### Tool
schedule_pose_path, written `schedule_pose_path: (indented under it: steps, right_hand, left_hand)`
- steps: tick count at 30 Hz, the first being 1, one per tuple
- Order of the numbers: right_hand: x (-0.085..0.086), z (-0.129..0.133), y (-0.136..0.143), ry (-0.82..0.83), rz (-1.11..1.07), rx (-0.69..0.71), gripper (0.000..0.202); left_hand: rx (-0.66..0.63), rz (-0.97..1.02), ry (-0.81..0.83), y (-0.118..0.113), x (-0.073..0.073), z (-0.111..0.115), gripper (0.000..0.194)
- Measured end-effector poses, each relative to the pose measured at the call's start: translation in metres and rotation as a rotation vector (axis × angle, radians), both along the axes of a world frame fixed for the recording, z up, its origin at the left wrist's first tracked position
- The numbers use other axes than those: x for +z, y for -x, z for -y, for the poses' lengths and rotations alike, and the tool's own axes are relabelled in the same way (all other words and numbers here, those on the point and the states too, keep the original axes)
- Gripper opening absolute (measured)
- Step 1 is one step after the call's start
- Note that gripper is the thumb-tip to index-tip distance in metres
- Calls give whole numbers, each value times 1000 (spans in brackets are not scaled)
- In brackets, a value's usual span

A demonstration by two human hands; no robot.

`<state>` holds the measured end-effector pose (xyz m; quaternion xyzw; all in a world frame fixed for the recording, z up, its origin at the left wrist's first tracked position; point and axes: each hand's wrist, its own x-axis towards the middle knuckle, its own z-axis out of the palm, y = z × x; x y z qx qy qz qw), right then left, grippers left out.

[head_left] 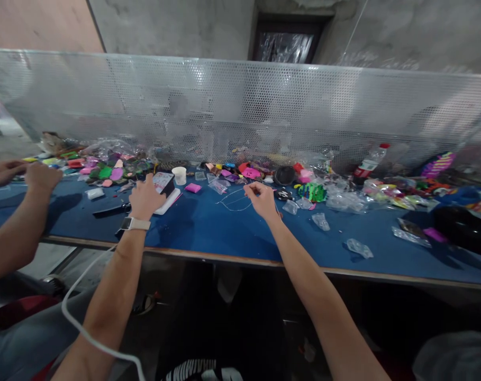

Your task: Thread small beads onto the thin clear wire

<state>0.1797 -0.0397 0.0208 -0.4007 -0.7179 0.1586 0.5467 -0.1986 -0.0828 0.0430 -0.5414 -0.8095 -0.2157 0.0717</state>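
Observation:
My right hand (261,199) is over the middle of the blue table, fingertips pinched on a thin pale thread (236,209) that curls in loose loops to its left. Further left, my left hand (147,198), with a white-strapped watch on the wrist, has its fingers apart. It is at the edge of a dark box-like thing with a lit or printed top (163,183), which lies on a white slab (169,202). Whether the fingers press on it I cannot tell. A small pink packet (193,188) and a white cup (179,175) are close by.
Another person's hands (42,177) work at the far left. Colourful clay-like pieces (115,173) and plastic bags (345,198) line the back, before a perforated metal screen (224,106). A bottle (369,163) stands back right; a black strip (111,210) lies left; a white cable (71,309) hangs by my left arm.

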Motion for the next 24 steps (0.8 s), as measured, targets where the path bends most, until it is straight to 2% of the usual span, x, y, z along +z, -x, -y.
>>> schedule_pose_path:
  steps: [6, 10, 13, 17, 21, 24]
  right_hand:
    - [1, 1, 0, 8, 20, 3, 49]
    - [0, 1, -1, 3, 28, -8, 51]
    - [-1, 0, 0, -4, 46, -8, 50]
    - [-4, -2, 0, -4, 54, -5, 47]
    - [-6, -5, -1, 11, 41, -3, 46]
    - [-6, -4, -1, 18, 35, 11, 46]
  left_hand:
    - [-47, -23, -19, -4, 0, 7, 87]
    - [-30, -63, -137, -19, 1, 18, 79]
    - [-99, -71, -188, -35, -3, 29, 77]
    - [-249, -81, -93, -59, -17, 43, 77]
    - [-218, -74, 40, -77, -36, 52, 86]
    - [-173, -31, 53, -77, -44, 54, 84]
